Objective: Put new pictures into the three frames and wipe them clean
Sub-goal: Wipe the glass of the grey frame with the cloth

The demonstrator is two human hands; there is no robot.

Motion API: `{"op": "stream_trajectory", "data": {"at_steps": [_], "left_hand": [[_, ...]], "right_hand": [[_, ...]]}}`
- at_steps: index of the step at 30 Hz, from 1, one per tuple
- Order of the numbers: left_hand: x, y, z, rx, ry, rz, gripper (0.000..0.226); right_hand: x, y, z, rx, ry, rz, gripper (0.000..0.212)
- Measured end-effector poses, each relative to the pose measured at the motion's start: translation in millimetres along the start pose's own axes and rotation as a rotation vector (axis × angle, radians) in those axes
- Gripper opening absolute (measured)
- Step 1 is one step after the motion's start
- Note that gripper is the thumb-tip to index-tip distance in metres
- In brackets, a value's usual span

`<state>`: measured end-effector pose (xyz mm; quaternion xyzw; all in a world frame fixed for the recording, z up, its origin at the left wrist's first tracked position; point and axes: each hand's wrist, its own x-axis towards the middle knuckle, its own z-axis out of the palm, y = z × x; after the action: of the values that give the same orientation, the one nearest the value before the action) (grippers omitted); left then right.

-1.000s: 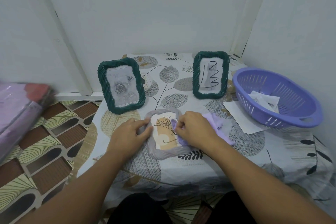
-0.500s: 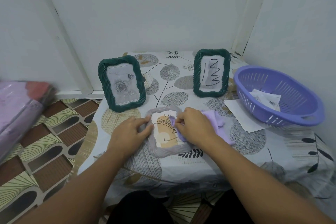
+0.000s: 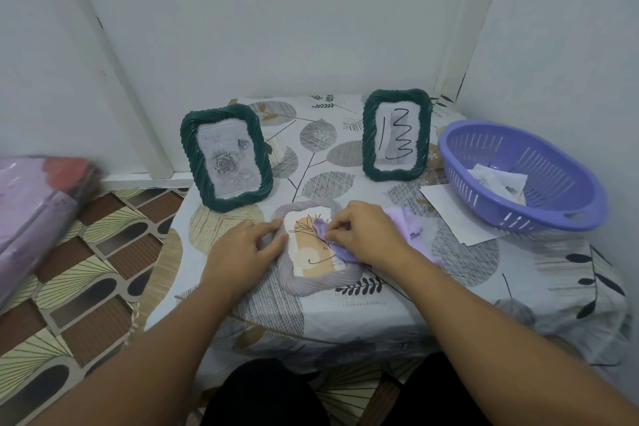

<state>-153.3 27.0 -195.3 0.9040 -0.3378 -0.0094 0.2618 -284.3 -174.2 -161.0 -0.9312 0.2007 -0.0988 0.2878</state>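
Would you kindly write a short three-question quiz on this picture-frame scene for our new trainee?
1. True or false: the grey frame lies flat on the table.
2. Which hand holds the purple cloth? A) left hand B) right hand
3. Fill in: the two green frames, one with a rose picture and one with a squiggle drawing, stand ____.

Key: 1 true. 2 B; the left hand rests on the grey frame's left edge. 3 upright, behind the grey frame, left of the purple basket.
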Motion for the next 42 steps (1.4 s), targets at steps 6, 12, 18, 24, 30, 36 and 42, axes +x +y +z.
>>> {"op": "stream_trajectory", "data": {"at_steps": [6,12,18,24,30,36,42], "left_hand": [[0.0,0.1,-0.2,-0.019,0.006,-0.002,0.045],[0.2,-0.6,0.3,-0.018,0.0,0.002,0.046],[0.6,-0.5,0.0,-0.017,0.005,0.008,0.045],[1.2,-2.1,0.7,-0.016,0.006,0.01,0.046],[1.2,-2.4,1.6,-0.01,0.009,0.011,0.045],[1.0,-1.5,1.8,-0.014,0.01,0.004,0.044],[1.1,-1.9,1.2,-0.017,0.011,-0.005,0.044]], "right_hand": [[-11.0,4.8,-2.7,0.082,-0.101,-0.073,0.006],[-6.8,-0.2,-1.2,0.038,-0.053,-0.053,0.007],[-5.6,4.0,-3.3,0.037,-0.051,-0.064,0.01],[-9.7,4.5,1.0,0.018,-0.07,-0.103,0.009],[-7.0,7.5,1.6,0.023,-0.017,-0.078,0.008],[-8.4,8.9,1.7,0.056,-0.04,-0.076,0.007],[-12.2,9.8,8.2,0.07,-0.004,-0.054,0.011]]}}
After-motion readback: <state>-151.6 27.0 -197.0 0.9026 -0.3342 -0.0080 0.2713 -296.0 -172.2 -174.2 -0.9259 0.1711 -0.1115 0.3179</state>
